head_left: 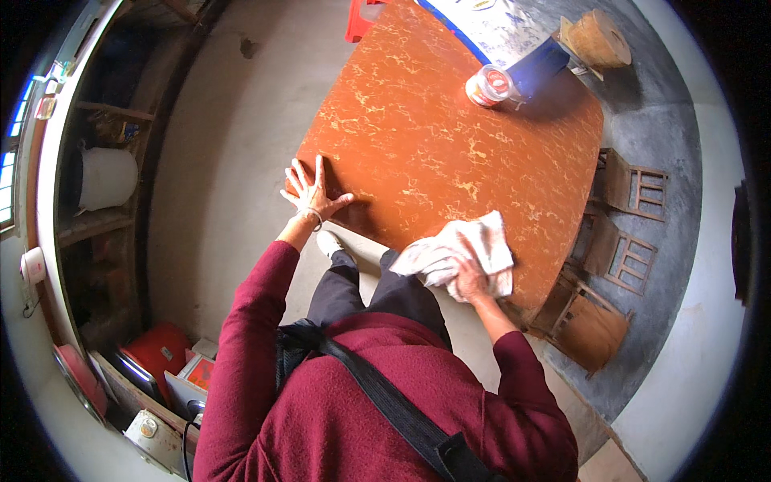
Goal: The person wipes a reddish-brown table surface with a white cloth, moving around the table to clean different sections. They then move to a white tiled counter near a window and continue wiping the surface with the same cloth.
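Observation:
An orange marbled square table [450, 136] fills the middle of the view. My left hand [312, 189] rests flat, fingers spread, on its near left corner. My right hand [470, 279] presses a crumpled white cloth [458, 249] onto the table's near edge, fingers closed on the fabric. Both arms wear dark red sleeves. A round jar with a red and white lid [490, 85] stands at the table's far side.
Several small wooden stools [634, 189] stand to the right of the table, one [590, 325] close to my right elbow. A woven basket [598, 38] sits beyond the far corner. Shelves with a white bucket [106, 177] line the left wall; red boxes [161, 353] lie lower left.

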`<state>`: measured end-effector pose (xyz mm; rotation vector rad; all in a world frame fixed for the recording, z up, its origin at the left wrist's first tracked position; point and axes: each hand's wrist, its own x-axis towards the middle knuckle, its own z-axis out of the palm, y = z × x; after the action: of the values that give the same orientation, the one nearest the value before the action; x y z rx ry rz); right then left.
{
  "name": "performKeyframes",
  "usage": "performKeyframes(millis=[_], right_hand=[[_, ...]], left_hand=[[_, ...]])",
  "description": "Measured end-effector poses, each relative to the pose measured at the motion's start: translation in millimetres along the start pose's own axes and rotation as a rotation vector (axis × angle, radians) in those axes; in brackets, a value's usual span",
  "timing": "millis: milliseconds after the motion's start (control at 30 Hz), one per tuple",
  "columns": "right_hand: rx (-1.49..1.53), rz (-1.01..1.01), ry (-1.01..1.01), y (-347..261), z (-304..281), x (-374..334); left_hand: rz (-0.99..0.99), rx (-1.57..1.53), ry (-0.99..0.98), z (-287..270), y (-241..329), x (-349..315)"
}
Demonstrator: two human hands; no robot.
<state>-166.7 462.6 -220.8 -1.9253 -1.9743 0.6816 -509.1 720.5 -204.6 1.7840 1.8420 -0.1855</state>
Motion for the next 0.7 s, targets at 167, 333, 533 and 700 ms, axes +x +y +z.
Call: performKeyframes(millis=[167, 333, 533, 700], right_hand=[[-0.1, 0.442, 0.5, 68.2, -32.9, 6.1], [0.252, 0.638, 0.9, 25.9, -56.4, 136.6], [0.226, 0.183, 0.416, -104.9, -49.1, 205.7], [-0.014, -0.256, 0.163, -104.5, 15.3, 156.5]], left_hand=[[-0.025, 0.15, -0.095, -7.4, 16.9, -5.2], [-0.047, 0.155, -0.101, -9.2, 17.2, -6.0], [-0.036, 0.231, -0.113, -10.1, 21.5, -6.7], [-0.091, 0.236, -0.104, -2.8, 13.1, 0.1]])
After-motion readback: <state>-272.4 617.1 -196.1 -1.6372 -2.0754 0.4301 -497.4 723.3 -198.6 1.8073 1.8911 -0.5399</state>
